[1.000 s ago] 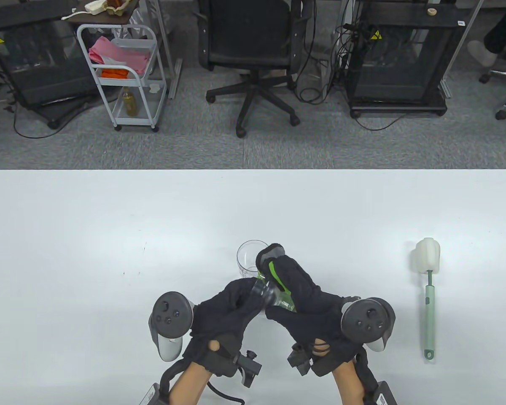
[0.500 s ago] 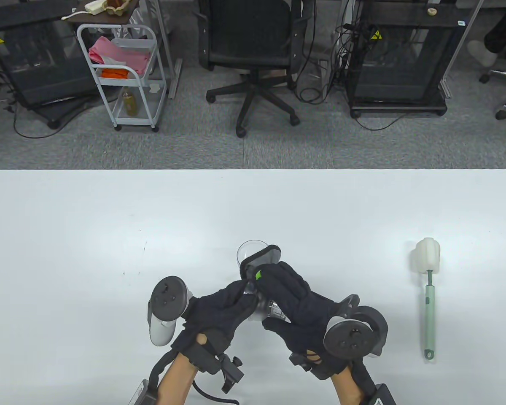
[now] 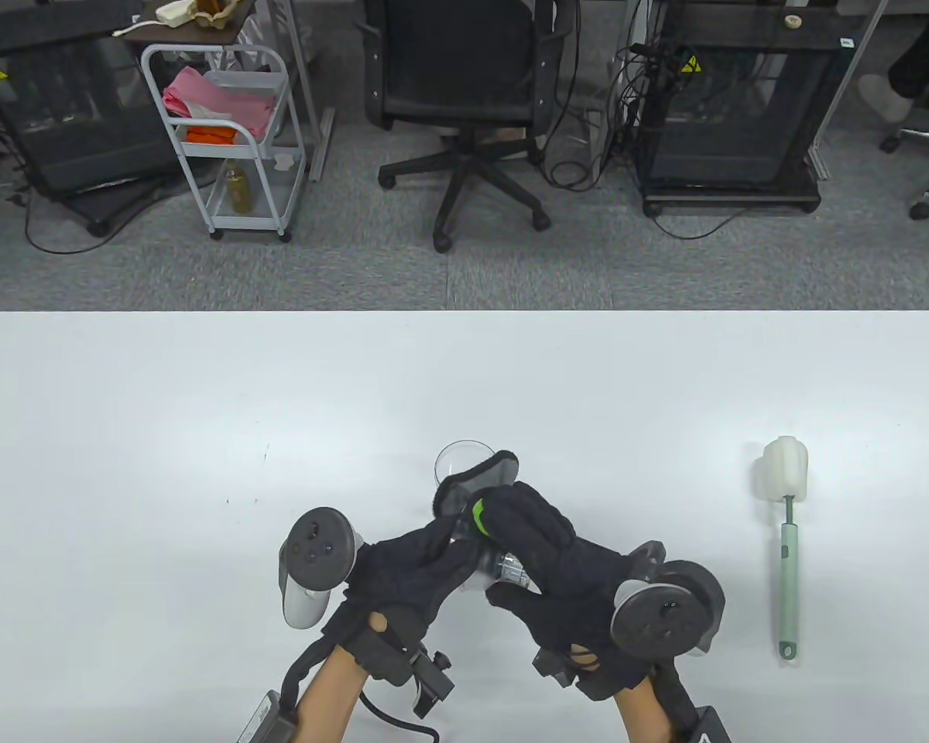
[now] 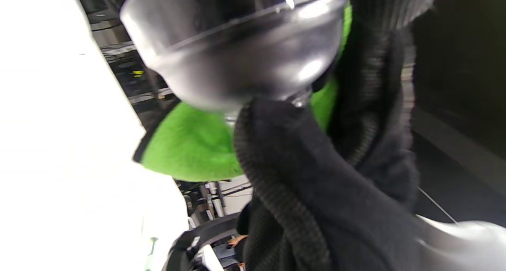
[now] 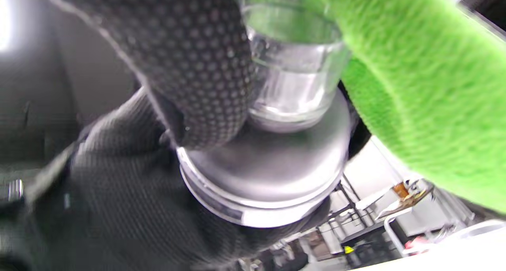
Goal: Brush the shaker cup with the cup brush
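Observation:
The shaker cup (image 3: 505, 570) is held low over the table's front middle, between both hands. It has a clear part (image 5: 294, 77) and a silver domed end (image 5: 269, 176), which also shows in the left wrist view (image 4: 237, 57). My left hand (image 3: 426, 553) grips the silver end. My right hand (image 3: 522, 534) wraps over the clear part, thumb pad pressed on it. A clear round rim (image 3: 457, 458) shows just beyond the right fingers; I cannot tell whether it joins the held piece. The cup brush (image 3: 786, 542), with a white sponge head and a green handle, lies untouched on the table at the right.
The white table (image 3: 201, 433) reaches to its far edge at mid-frame. Beyond it on the floor stand a black office chair (image 3: 464, 101), a white trolley (image 3: 224, 131) and black cabinets (image 3: 728, 116).
My right hand has rolled over the shaker, its tracker turning downward and to the left, fingers curling further round. My left hand has shifted slightly. The brush has not moved.

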